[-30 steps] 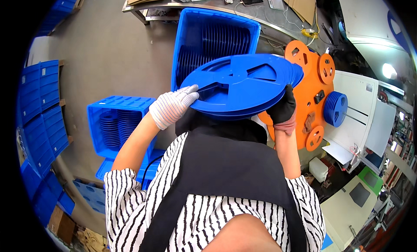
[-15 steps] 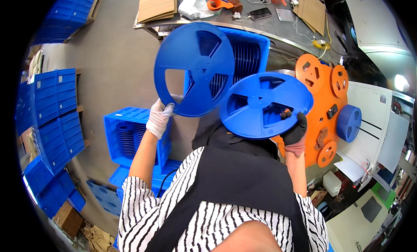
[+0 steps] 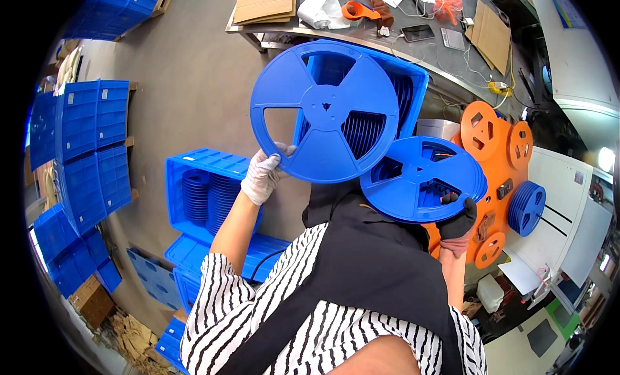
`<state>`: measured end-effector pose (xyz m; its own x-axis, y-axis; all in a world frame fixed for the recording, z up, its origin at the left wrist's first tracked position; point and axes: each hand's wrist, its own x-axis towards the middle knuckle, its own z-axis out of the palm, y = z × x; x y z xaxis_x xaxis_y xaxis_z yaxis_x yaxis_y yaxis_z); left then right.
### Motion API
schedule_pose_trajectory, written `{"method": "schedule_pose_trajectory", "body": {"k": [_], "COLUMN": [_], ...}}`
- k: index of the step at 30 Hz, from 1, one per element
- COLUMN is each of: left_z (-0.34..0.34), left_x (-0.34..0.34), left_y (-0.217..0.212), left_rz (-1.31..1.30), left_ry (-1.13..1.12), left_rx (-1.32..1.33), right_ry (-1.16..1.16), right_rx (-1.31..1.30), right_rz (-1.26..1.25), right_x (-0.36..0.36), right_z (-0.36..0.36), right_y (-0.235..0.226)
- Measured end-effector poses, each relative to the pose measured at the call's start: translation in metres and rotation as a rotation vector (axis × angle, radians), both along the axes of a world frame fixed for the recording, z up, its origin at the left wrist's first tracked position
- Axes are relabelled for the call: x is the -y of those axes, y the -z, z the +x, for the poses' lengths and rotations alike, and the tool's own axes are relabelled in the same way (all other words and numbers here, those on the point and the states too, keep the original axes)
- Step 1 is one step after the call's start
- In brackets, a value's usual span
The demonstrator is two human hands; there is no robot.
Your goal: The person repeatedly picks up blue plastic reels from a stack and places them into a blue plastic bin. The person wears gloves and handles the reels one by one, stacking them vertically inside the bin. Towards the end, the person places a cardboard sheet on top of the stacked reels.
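My left hand (image 3: 261, 175), in a white glove, grips the lower left rim of a large blue reel (image 3: 326, 71) with three cut-out windows. Its flat face is turned toward me. My right hand (image 3: 457, 221), in a dark glove with a reddish cuff, holds a stack of similar blue reels (image 3: 420, 200) by the lower right rim. That stack lies tilted, and several rims show at its edge. The single reel overlaps the stack's upper left edge in view. Behind the single reel stands a blue crate (image 3: 413, 84) with rows of reels inside, partly hidden.
Another blue crate (image 3: 173, 200) with reels stands at left. On the right is an orange machine (image 3: 497, 207) with orange discs and a blue reel stack (image 3: 526, 208). A workbench (image 3: 413, 44) with cardboard and a phone runs along the back. Stacked blue crates (image 3: 97, 129) line the left.
The single reel in my left hand has turned to face me more squarely and come over the stack's edge. The stack in my right hand has dropped slightly. The whole view has shifted.
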<state>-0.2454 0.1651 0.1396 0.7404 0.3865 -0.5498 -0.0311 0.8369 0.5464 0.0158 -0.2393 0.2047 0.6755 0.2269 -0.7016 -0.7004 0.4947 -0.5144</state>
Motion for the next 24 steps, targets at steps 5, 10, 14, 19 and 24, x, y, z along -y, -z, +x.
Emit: {"method": "schedule_pose_trajectory", "body": {"k": [5, 10, 14, 19, 24], "left_z": [-0.004, 0.000, 0.005, 0.036, 0.059], "left_x": [-0.001, -0.001, 0.001, 0.001, -0.001], "left_y": [0.006, 0.006, 0.014, 0.047, 0.147], "left_rz": [-0.036, -0.027, 0.042, 0.372, 1.011], "left_ry": [0.003, 0.014, 0.017, 0.081, 0.281], "left_rx": [0.000, -0.035, -0.101, -0.514, -0.862], "right_ry": [0.018, 0.019, 0.009, 0.016, 0.059], "right_rx": [-0.009, -0.069, -0.057, -0.048, -0.082], "right_rz": [-0.018, 0.001, 0.012, -0.054, -0.081], "right_x": [0.003, 0.007, 0.012, 0.017, 0.029], "right_z": [0.000, -0.001, -0.001, 0.000, -0.002], "right_y": [0.009, 0.008, 0.013, 0.017, 0.028]}}
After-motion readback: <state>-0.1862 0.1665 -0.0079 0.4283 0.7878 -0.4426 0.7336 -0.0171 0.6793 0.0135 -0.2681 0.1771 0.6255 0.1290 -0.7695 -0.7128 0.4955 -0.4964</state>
